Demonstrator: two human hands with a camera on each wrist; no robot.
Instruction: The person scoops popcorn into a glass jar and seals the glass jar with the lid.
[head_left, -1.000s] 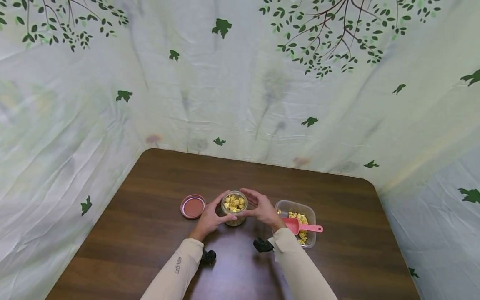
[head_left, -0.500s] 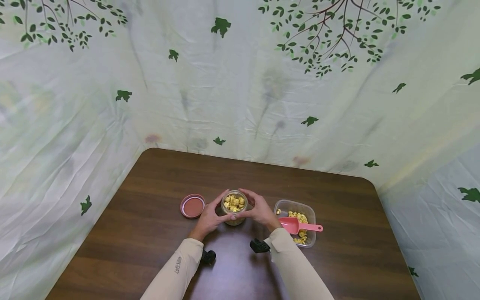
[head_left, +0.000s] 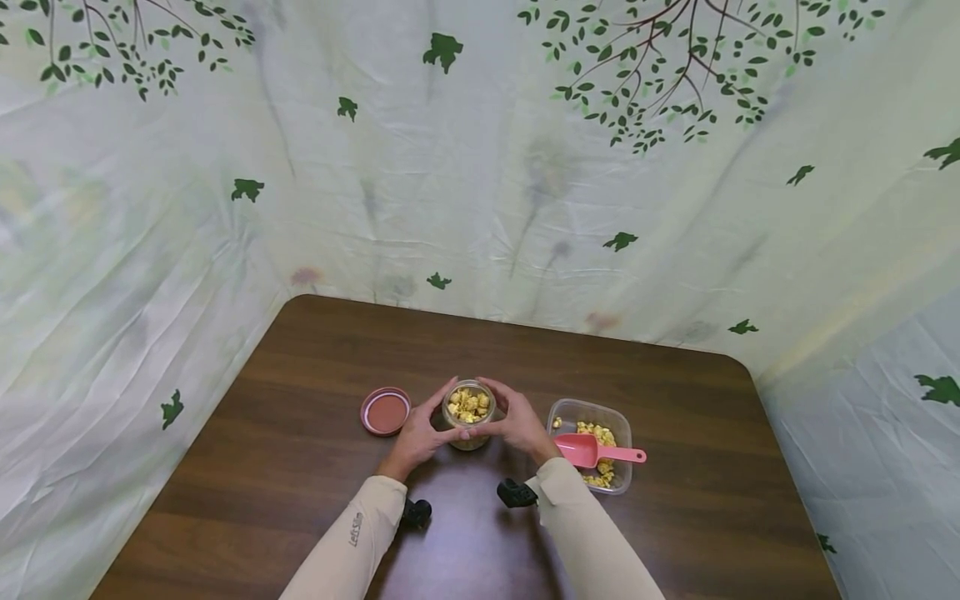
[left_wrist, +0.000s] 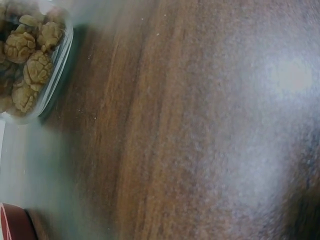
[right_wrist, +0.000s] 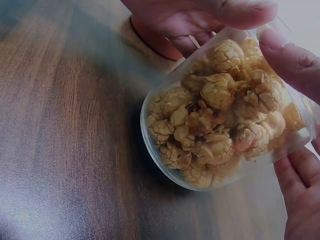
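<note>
A clear jar point(head_left: 468, 419) filled with caramel popcorn point(head_left: 468, 404) is between both hands, its mouth uncovered. My left hand point(head_left: 417, 433) grips its left side, and my right hand point(head_left: 522, 427) grips its right side. The two thumbs meet at the near side of the jar. In the right wrist view the popcorn point(right_wrist: 215, 110) shows through the jar's wall. Only a lower corner of the jar point(left_wrist: 57, 75) appears in the left wrist view. Whether the base touches the table, I cannot tell.
Left of the hands lies a reddish screw lid point(head_left: 386, 412) on the brown table point(head_left: 337, 350). To the right stands a clear plastic tub point(head_left: 626, 433) with some popcorn, and a pink scoop point(head_left: 588, 451) lies across it. A leaf-printed cloth point(head_left: 487, 208) hangs behind.
My right hand has moved a little left and closed in against the jar, its thumb now meeting the left thumb. The left hand, jar, lid and tub have stayed in place.
</note>
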